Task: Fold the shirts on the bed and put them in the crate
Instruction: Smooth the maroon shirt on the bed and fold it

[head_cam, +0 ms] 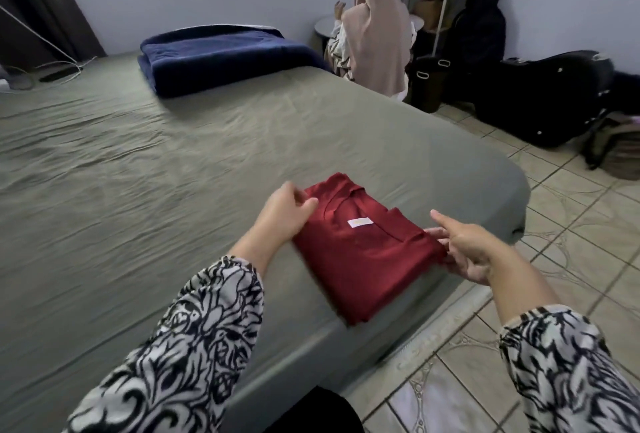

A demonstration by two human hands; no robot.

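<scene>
A dark red shirt (367, 252), folded into a rectangle with its collar and white label up, lies near the bed's (145, 169) right front corner. My left hand (287, 214) grips the shirt's left edge near the collar, fingers curled round the fabric. My right hand (467, 249) holds the shirt's right edge, thumb on top and fingers underneath, index finger pointing out. No crate is in view.
A folded dark blue blanket (221, 58) lies at the far end of the bed. Beyond the bed's right edge is tiled floor (561, 218), with black cases (540, 100) against the wall and hanging clothes (374, 37) at the back. Cables lie at far left.
</scene>
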